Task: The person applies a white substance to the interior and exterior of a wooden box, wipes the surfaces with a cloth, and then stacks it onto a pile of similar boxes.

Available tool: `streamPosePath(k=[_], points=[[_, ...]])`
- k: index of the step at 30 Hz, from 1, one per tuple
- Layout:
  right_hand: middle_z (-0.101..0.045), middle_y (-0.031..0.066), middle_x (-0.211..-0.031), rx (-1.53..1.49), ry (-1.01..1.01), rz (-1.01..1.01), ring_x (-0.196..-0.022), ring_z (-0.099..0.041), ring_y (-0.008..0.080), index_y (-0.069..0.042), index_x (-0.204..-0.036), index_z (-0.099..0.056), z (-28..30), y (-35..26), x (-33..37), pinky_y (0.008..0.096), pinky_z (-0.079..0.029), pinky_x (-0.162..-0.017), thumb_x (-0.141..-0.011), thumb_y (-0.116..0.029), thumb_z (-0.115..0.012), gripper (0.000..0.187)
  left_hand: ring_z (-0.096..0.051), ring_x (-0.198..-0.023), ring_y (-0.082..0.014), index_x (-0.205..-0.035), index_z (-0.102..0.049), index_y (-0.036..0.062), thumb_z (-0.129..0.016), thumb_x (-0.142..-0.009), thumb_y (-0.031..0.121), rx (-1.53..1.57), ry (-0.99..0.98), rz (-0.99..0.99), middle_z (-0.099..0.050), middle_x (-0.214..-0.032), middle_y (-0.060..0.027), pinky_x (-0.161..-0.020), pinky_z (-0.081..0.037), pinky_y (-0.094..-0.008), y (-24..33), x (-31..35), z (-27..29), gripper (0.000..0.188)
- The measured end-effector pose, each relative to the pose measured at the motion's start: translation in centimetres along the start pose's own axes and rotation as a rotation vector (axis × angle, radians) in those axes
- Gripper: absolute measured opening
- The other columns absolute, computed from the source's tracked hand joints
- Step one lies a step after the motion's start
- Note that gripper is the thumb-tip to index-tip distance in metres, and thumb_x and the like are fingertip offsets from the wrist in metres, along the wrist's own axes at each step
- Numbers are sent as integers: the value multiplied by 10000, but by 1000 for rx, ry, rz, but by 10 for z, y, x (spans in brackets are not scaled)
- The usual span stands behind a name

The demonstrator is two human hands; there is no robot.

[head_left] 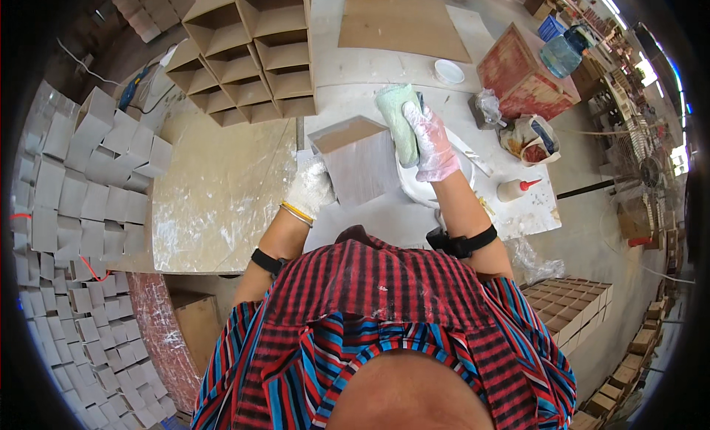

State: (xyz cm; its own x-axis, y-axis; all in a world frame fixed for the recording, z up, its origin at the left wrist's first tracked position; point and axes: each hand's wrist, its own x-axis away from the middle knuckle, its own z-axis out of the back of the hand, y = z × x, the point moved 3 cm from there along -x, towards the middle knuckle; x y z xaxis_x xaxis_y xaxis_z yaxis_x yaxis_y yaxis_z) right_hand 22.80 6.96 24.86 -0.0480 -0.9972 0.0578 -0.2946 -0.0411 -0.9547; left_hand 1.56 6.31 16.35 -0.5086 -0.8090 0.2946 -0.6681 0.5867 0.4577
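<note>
A small box (362,167) with whitened sides and a bare brown top face stands tilted in front of me on the table. At its left side my left hand (312,184), in a white knit glove, is closed against the edge and steadies it; the fingertips are partly hidden. My right hand (430,143), in a glove smeared white and pink, is wrapped round a pale green fuzzy roll (400,123). This roll is held upright just right of the box, above a round white basin (418,186). The wrist and forearm cover part of the basin.
A brown compartment rack (255,53) stands at the back left. Toward the right are a white bowl (448,71), a red-stained crate (521,71) and a red-tipped glue bottle (515,189). Stacks of white boxes (92,178) line the left side. A brown board (403,23) lies far back.
</note>
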Motion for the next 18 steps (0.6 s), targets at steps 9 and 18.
streamPosePath(k=[9, 18], points=[[-650, 47, -926, 97, -158, 141, -784, -606, 121, -18, -1146, -609, -9, -23, 13, 272, -489, -702, -903, -247, -640, 336, -580, -1111, -293, -1246, -556, 64, -499, -957, 298, 296, -139, -26, -597, -1226, -121, -952, -487, -438, 19, 6, -32, 376], [-634, 111, -1045, 684, -204, 506, -959, -622, 241, -44, -1174, -617, -24, -28, 29, 318, -475, -862, -809, -111, -708, 383, -519, -1198, -304, -1360, -432, 50, -391, -993, 329, 333, -245, 10, -515, -1334, -154, -1020, -432, -431, 23, -14, -10, 463]])
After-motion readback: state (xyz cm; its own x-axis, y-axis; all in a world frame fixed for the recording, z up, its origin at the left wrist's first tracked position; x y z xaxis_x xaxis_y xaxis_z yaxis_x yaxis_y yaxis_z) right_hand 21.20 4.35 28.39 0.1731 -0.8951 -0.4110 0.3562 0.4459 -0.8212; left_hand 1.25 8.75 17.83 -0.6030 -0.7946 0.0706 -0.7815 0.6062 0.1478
